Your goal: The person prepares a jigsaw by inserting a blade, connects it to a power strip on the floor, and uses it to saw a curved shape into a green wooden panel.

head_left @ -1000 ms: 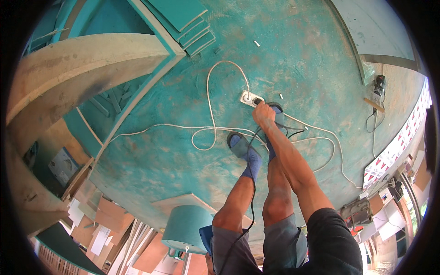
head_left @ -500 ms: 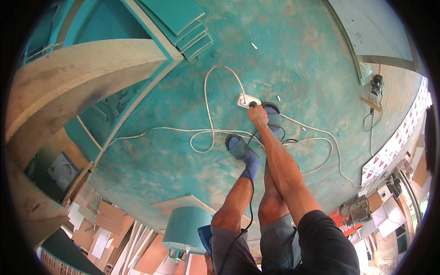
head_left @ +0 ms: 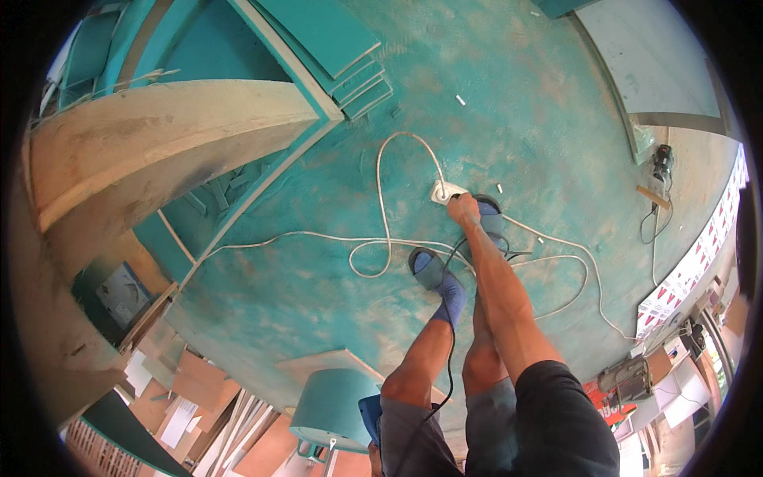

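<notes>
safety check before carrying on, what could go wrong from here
The right hand is close up against the white power strip, gripping what looks like a black plug; fingers might slip toward the socket or contacts.

The white cord lies in loops near both slippers, so a step could snag it.

The black cable runs up past the left leg; standing up might tug it and drag the strip.

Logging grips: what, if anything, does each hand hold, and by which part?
Right hand: black plug, by its end away from the socket strip. Left hand: at a blue object, grip unclear.
</notes>
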